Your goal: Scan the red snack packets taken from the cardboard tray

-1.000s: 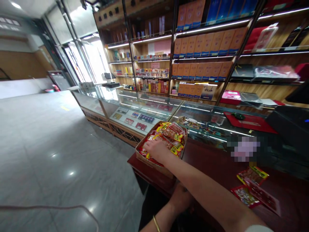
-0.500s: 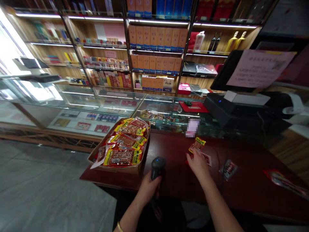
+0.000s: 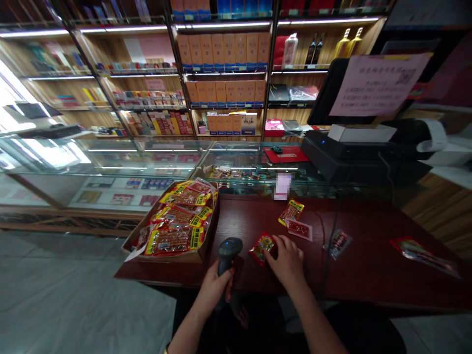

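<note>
At the near edge of the dark red counter (image 3: 368, 280), my right hand (image 3: 286, 260) rests on a small red snack packet (image 3: 261, 247), fingers spread and pressing it flat on the wood. Just to its left, my left hand (image 3: 214, 287) is clamped around the grip of a black barcode scanner (image 3: 227, 251), head upright. Two more packets (image 3: 295, 221) lie further back, apart from my hand. A cardboard box of snack packs (image 3: 173, 226) sits at the counter's left end.
</note>
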`<move>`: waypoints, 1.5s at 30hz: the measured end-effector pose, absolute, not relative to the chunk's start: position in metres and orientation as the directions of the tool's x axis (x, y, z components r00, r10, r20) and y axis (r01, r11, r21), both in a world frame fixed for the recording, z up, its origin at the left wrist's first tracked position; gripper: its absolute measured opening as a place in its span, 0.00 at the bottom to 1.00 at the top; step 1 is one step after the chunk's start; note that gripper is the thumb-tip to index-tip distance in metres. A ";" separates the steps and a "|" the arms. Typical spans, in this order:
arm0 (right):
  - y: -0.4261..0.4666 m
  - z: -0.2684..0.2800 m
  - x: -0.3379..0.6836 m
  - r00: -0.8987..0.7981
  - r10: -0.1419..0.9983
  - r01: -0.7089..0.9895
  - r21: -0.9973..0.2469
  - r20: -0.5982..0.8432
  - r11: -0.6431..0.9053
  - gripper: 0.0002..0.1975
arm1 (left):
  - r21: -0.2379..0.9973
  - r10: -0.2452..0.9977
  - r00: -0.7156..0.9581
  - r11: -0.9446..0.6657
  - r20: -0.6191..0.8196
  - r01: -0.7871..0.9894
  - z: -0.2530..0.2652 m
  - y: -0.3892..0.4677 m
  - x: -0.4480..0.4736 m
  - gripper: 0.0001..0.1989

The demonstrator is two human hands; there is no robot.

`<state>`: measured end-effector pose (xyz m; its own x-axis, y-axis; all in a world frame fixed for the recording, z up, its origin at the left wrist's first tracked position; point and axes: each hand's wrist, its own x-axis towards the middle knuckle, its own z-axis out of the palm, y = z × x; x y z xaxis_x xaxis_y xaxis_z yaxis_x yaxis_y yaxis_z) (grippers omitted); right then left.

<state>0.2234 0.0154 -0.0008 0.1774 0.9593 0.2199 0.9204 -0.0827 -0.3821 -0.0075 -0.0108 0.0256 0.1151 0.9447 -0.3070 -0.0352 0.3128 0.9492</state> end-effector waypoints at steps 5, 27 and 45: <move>0.041 0.013 0.249 0.002 0.999 0.916 -0.402 0.045 0.017 0.36 | 0.951 0.921 0.241 0.309 -0.306 0.026 0.040 -0.034 -0.011 0.19; 0.063 0.008 0.261 0.086 0.991 0.429 -0.902 0.099 0.053 0.26 | 0.932 0.859 0.387 0.244 -0.335 0.267 0.093 -0.066 -0.008 0.17; 0.060 0.018 0.254 0.085 0.992 0.450 -0.892 0.090 0.043 0.28 | 0.927 0.835 0.406 0.313 -0.372 0.206 0.083 -0.063 -0.003 0.21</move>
